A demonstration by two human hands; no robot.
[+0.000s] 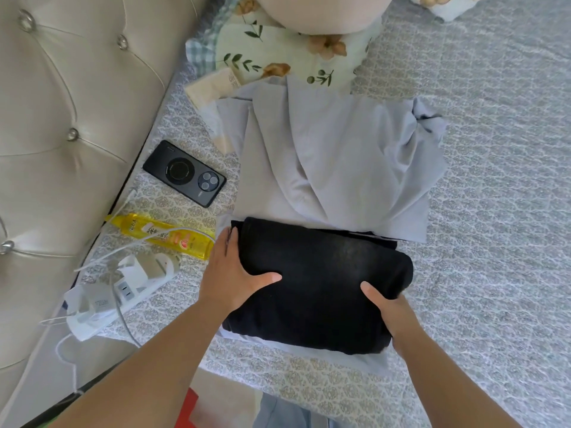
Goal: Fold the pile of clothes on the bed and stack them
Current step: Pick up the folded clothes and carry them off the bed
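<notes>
We clasp the folded black garment (321, 282) at both ends, left hand (234, 273) and right hand (389, 313); soft and floppy, it wants support underneath.

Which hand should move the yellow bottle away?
Probably the left hand: it grips the black folded garment on the side where the yellow bottle lies. The right hand is farther.
</notes>
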